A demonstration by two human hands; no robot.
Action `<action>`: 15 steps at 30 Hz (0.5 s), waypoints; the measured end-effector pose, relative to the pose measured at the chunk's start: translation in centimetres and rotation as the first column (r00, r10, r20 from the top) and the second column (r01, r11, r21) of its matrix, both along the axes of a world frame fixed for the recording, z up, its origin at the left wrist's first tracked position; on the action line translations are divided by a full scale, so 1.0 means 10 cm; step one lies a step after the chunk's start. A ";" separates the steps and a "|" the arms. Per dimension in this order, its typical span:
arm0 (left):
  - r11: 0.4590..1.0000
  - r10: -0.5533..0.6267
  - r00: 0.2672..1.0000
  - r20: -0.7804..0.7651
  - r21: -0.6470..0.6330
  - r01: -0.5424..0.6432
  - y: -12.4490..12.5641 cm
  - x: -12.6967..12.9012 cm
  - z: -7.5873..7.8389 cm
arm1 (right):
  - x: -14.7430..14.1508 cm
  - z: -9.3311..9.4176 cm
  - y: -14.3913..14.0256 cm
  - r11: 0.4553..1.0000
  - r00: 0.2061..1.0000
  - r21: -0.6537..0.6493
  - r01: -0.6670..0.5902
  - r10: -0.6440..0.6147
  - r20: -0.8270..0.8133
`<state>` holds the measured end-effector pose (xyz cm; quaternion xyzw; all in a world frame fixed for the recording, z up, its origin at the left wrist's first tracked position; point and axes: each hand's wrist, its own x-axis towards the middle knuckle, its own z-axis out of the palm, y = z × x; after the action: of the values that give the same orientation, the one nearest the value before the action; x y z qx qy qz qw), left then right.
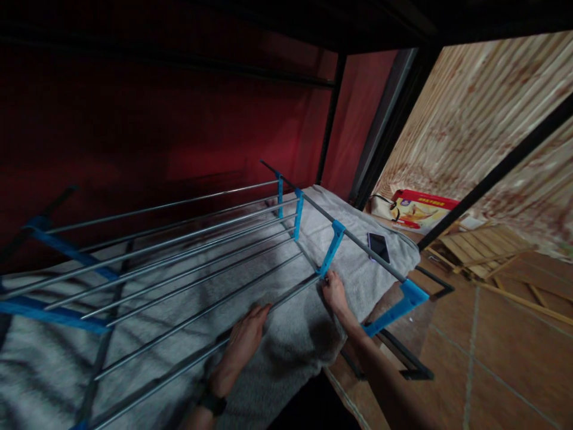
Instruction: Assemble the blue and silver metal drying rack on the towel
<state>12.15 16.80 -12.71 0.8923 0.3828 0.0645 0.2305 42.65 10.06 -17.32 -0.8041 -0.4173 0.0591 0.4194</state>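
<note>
A rack of grey metal tubes with blue plastic brackets lies across the grey blanket point(286, 334). My left hand point(248, 332), a dark watch on its wrist, is closed on the near metal tube point(293, 294); part of its grip is hidden from above. At that tube's right end, just below a blue bracket point(332, 248), my right hand point(334, 294) has its fingers curled in at the joint between tube and bracket. Another blue bracket point(400, 304) sticks out past the blanket's right side, beyond my right forearm. More blue brackets point(54, 313) join the tubes at the left.
A phone point(378, 247) rests on the blanket behind the rack's right end. Dark bed-frame posts point(331, 119) and bars surround the space, with a red wall behind. On the tiled floor at right are a red and yellow box point(423, 210) and wooden slats point(486, 248).
</note>
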 end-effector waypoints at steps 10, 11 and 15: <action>0.995 0.035 0.995 0.093 -0.096 -0.026 0.05 0.03 -0.04 | 0.06 0.04 -0.05 0.998 0.996 -0.024 -0.065 0.067 0.061; 0.996 0.027 0.995 0.092 -0.086 -0.019 0.05 0.03 -0.04 | 0.05 0.04 -0.06 0.998 0.996 -0.031 -0.059 0.061 0.070; 1.000 -0.017 0.997 0.075 0.011 0.016 0.00 0.05 -0.04 | -0.01 0.05 -0.06 0.997 0.993 -0.072 0.001 0.007 0.121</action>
<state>12.69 16.84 -13.07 0.8936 0.3661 0.0980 0.2406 42.58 9.42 -16.86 -0.8202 -0.4406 0.0260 0.3639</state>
